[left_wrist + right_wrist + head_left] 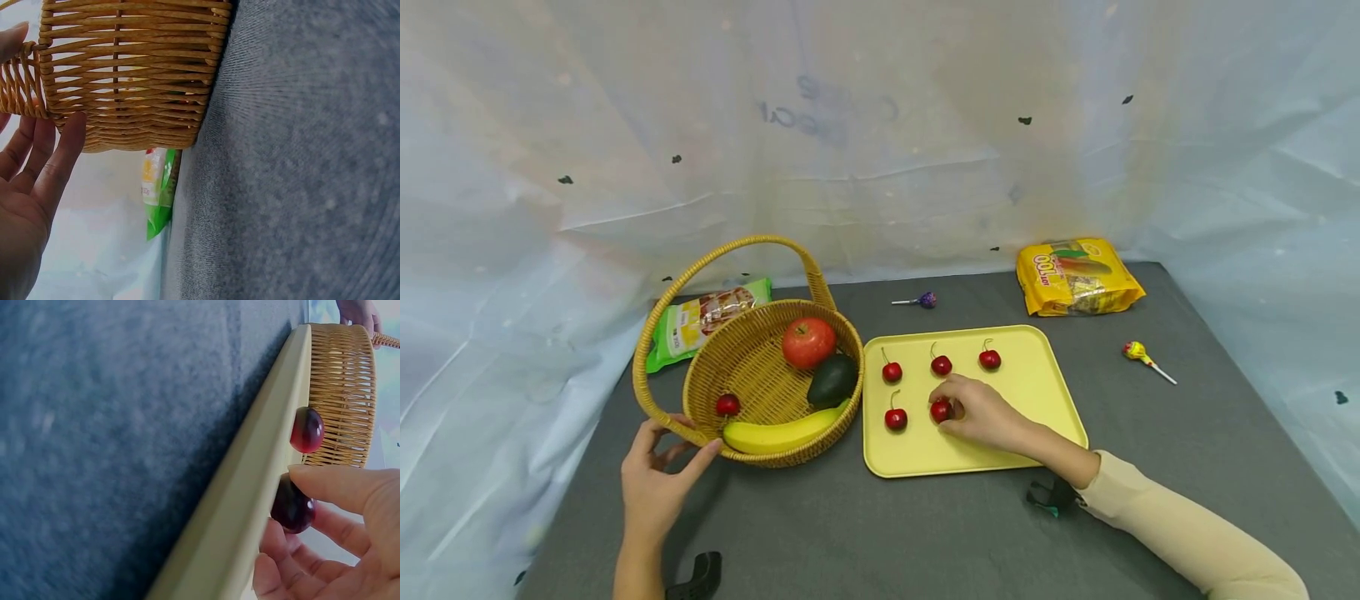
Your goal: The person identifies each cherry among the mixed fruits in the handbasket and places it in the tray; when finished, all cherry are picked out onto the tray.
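Cherry [941, 410] on yellow tray [1045, 392], pinched by right hand [981, 414] in curled fingertips, best gripped gently, not squashed; left hand [655, 479], fingers spread straight against wicker basket [752, 367] rim, best holding it steady.

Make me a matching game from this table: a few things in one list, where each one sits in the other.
Things:
1. apple
2. yellow snack bag
3. purple lollipop
4. green packet

Places:
A. behind the basket, at the table's left edge
B. far right corner of the table
C. inside the basket
D. on the table just beyond the yellow tray

Pairs: 1-C, 2-B, 3-D, 4-A
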### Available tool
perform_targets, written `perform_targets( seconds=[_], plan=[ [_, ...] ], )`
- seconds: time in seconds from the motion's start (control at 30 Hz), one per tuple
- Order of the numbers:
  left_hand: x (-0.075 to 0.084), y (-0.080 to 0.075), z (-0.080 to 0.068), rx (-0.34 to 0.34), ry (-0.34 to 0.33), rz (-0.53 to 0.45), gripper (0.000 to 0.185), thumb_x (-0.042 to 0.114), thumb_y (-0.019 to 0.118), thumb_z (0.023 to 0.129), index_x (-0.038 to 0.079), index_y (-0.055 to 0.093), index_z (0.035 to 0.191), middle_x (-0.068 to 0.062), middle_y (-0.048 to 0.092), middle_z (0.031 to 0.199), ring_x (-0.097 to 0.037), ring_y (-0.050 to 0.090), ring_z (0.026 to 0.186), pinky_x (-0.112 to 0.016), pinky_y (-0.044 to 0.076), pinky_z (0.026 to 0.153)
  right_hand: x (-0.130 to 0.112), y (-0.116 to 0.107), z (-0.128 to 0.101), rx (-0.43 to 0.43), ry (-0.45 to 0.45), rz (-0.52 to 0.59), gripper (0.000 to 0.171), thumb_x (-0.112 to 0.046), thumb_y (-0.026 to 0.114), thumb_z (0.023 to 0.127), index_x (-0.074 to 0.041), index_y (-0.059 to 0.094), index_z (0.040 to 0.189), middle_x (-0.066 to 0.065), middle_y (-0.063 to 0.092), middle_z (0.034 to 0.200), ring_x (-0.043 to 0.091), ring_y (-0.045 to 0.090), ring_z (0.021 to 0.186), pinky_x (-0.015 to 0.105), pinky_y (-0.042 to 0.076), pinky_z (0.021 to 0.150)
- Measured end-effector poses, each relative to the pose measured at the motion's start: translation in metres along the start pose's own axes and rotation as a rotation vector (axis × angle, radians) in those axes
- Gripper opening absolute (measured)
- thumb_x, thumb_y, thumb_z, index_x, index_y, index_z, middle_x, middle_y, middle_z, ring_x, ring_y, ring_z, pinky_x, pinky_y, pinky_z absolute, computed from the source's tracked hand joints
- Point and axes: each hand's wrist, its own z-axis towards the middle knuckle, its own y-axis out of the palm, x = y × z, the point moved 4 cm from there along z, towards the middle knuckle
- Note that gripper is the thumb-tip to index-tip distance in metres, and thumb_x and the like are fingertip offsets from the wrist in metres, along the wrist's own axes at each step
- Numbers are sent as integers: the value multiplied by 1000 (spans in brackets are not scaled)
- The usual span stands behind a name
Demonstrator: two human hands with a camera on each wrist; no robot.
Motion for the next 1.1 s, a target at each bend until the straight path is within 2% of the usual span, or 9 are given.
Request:
perform_targets(
  seconds=[0.27,0.6,0.8,0.93,1.03,1.1],
  plan=[
    [1,0,1,-1,4,-9,48,-17,81,70,-9,59,112,-17,59,108,-13,60,99,-14,55,75,-2,-3,-1,-50,8,-1,26,-1,79,79,-5,71,104,3,61,96,16,55,75,23,47,65],
    [0,2,2,-1,-3,-4,47,-16,81,71,-9,58,111,-16,60,107,-12,59,99,-13,55,75,-1,-6,-3,-54,33,-19,40,-9,82,80,0,66,116,6,62,100,15,53,75,24,46,65],
    [0,2,1,1,-16,2,45,-15,82,72,-8,58,109,-14,60,107,-12,58,100,-13,55,75,-1,-17,-1,-41,93,-24,55,-24,86,80,-2,63,124,8,62,101,8,50,64,23,46,58],
    [-1,2,1,5,-13,6,45,-16,82,71,-8,58,109,-15,60,107,-12,58,100,-12,54,74,-10,-29,11,-12,88,-82,62,-35,86,80,-5,62,128,10,62,105,9,47,62,24,44,54],
    [-1,0,0,9,-3,9,46,-17,81,71,-9,58,109,-16,60,107,-11,59,99,-12,55,74,-28,-35,29,3,40,-97,61,-40,83,82,-7,62,130,9,62,107,13,51,67,26,45,56],
    [-2,0,0,13,1,4,46,-18,81,70,-10,58,109,-16,60,107,-11,59,99,-12,55,74,-44,-37,46,5,5,-70,58,-40,79,86,-9,61,132,7,62,109,16,57,75,26,48,60]
  ],
)
